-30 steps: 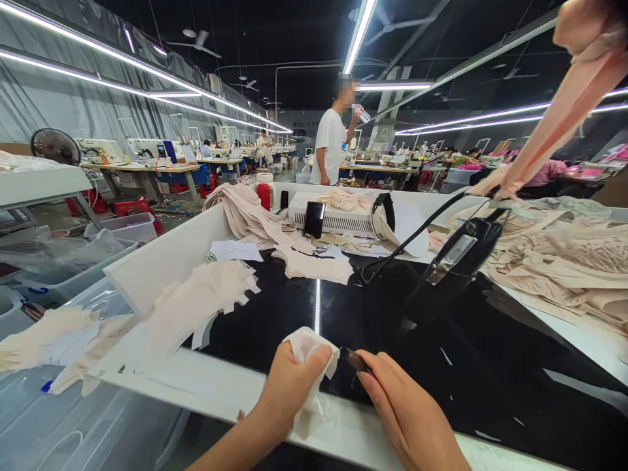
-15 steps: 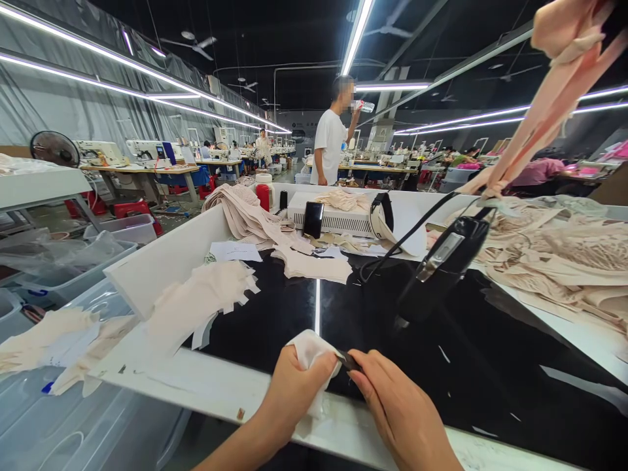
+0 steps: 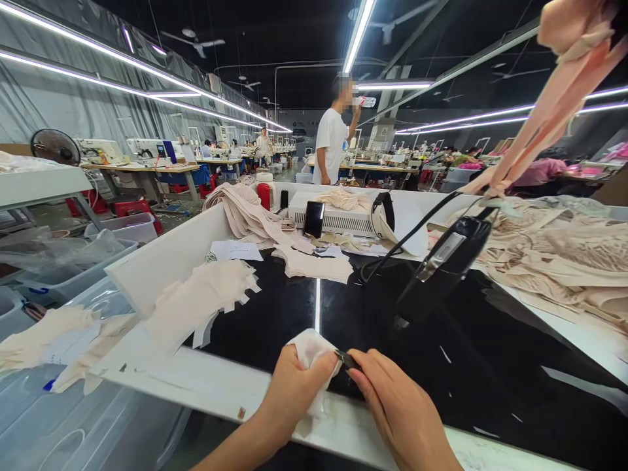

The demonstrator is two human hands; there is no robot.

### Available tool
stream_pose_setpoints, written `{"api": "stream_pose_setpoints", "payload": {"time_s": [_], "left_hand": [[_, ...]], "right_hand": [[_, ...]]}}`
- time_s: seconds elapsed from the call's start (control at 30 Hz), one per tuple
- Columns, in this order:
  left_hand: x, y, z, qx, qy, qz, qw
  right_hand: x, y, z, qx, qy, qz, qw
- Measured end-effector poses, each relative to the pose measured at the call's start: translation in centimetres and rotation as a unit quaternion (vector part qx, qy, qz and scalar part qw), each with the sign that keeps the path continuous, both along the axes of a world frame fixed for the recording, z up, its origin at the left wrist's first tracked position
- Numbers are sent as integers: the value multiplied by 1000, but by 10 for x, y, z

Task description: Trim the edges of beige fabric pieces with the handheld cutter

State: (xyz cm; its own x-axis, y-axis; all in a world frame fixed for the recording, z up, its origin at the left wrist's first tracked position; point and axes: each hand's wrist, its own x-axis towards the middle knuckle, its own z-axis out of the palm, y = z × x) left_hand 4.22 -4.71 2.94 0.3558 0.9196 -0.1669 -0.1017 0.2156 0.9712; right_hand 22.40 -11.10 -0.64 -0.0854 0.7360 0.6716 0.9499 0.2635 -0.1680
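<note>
A piece of white cloth [image 3: 309, 345] is bunched in my left hand [image 3: 298, 386], pinched under the thumb near the table's front edge. Close beside it, my right hand [image 3: 397, 399] is closed around a small dark pointed tool [image 3: 348, 360], whose tip meets the cloth. Most of this tool is hidden by my fingers, so its exact kind does not show. Both hands are just above the front edge of the black tabletop [image 3: 275, 320]. To the left lies a stack of cream fabric pieces [image 3: 196, 301], and farther back is a smaller cream stack [image 3: 311, 263].
A black corded handheld device [image 3: 444, 261] hangs from pink fabric strips at right. Heaped beige fabric [image 3: 559, 248] covers the right side. Toward the back stand a phone [image 3: 314, 218] and a white vented box [image 3: 353, 222]. A person in white [image 3: 331, 144] drinks beyond the table.
Hands, cloth and tool keep nearly the same position. The view has shifted very slightly, and the standing person tilts the bottle a little higher.
</note>
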Motion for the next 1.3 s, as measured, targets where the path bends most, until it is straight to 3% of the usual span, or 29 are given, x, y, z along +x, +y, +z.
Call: {"api": "stream_pose_setpoints", "payload": {"time_s": [0.5,0.83,1.1,1.3], "left_hand": [[-6,0,-10,20,0,-4,1000],[-3,2,-1,-23,-27,8,999],[-4,0,-3,-47,-44,17,998],[-2,-1,-2,-47,-61,21,997]], "right_hand": [[-2,0,-4,-21,26,13,999],[5,-6,-7,-83,206,-1,975],[-7,-15,-15,-71,202,31,976],[-7,-12,-22,-55,163,10,985]]}}
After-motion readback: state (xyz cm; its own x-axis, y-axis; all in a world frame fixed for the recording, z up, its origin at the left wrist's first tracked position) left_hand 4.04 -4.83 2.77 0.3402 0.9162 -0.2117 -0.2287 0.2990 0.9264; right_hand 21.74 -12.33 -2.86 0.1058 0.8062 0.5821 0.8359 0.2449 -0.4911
